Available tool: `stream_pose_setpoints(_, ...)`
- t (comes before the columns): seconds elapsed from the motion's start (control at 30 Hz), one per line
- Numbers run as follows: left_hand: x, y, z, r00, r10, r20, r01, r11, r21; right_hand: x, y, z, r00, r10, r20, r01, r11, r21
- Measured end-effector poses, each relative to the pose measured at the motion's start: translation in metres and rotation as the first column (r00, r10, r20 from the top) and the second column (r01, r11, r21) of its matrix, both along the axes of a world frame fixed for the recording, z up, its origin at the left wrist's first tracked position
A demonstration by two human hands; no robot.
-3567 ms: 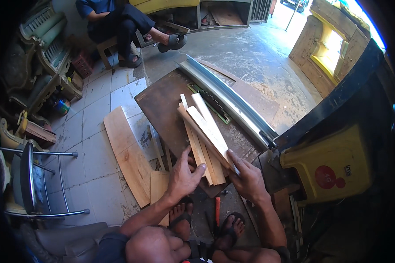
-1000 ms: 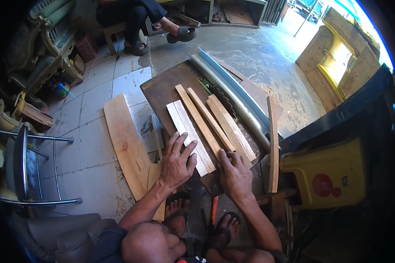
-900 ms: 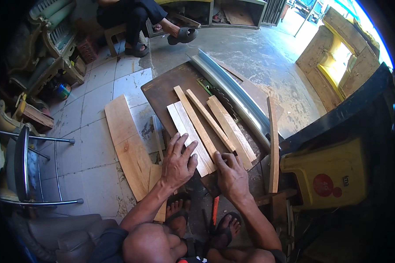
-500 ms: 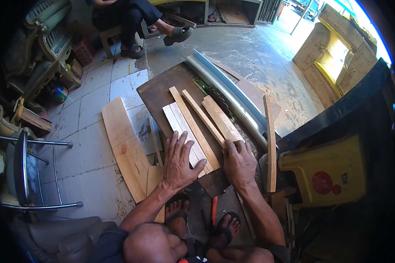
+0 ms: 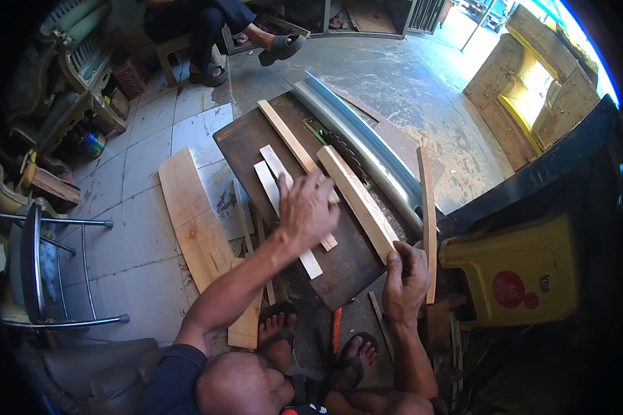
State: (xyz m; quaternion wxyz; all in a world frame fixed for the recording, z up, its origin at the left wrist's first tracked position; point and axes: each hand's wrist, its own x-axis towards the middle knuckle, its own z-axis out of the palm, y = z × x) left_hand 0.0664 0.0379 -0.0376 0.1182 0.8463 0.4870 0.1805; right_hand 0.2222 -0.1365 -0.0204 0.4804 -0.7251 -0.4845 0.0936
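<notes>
Steadying the thick strip [image 5: 358, 204] by its near end seemed the sound way to manage it, as its length lay on the brown board [image 5: 346, 270], at 3 o'clock from the board's middle. The narrow strip [image 5: 285, 131], toward 11 o'clock, was probably best guided low and flat, so that neither end swung into its neighbours. A light touch would likely have spared the two pale strips [image 5: 271, 187] at 8 o'clock, which lay loose at a slight angle to each other.

The hands were well apart. The right hand [image 5: 405, 280], its forearm rising from 5 o'clock, had thumb and fingers clamped on the near end of the thick strip. The left hand [image 5: 308, 211], its forearm slanting in from 7 o'clock, arched over the near part of the narrow strip, back upward and fingers reaching toward 1 o'clock; blur hid whether they had closed on it.
</notes>
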Motion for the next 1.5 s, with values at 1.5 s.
stream_pose_setpoints(1.5, -0.052, 0.061, -0.048, 0.945, 0.076, 0.318, -0.168, 0.948, 0.272, -0.018, 0.0, -0.014, 0.833, 0.144, 0.535, -0.027, 0.975, -0.22)
